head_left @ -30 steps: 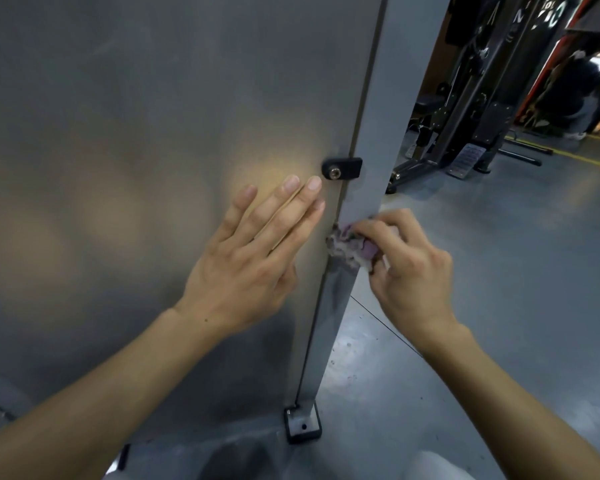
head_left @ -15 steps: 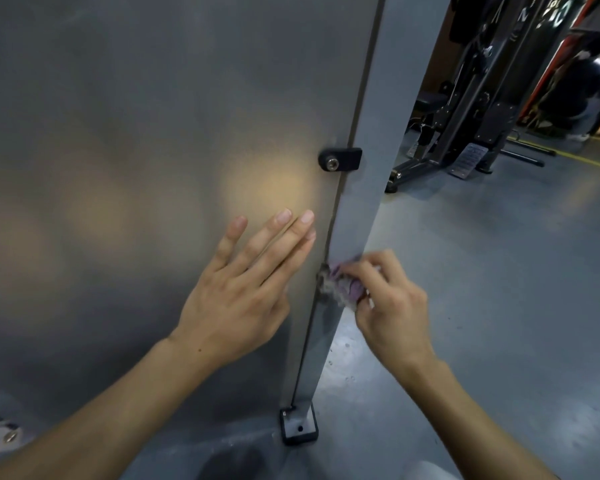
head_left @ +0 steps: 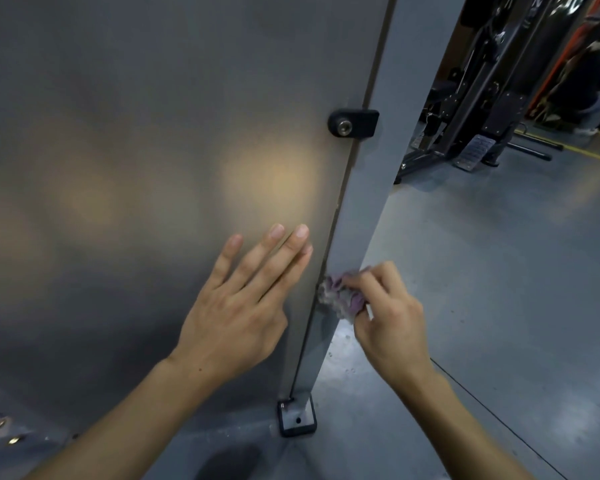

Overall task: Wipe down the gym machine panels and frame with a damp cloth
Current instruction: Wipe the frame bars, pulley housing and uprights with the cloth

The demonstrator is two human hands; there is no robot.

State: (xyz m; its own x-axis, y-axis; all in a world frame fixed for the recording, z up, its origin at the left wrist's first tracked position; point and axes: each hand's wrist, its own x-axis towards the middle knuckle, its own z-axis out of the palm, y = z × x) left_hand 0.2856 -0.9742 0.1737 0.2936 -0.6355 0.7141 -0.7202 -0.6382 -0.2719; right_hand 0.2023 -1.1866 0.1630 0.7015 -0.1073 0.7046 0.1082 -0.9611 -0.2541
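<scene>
Cloth on the frame post, low down

The right hand pinches a bunched purple cloth against the grey frame post, right of the panel; the left hand rests on that panel, fingers straight.

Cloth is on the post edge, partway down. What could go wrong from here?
1. The cloth is bunched small in the right hand, so bare fingertips may rub the post or catch in the seam.
2. The left hand lies flat on the panel and may leave prints.
3. Farther down, knuckles could hit the foot plate.
</scene>
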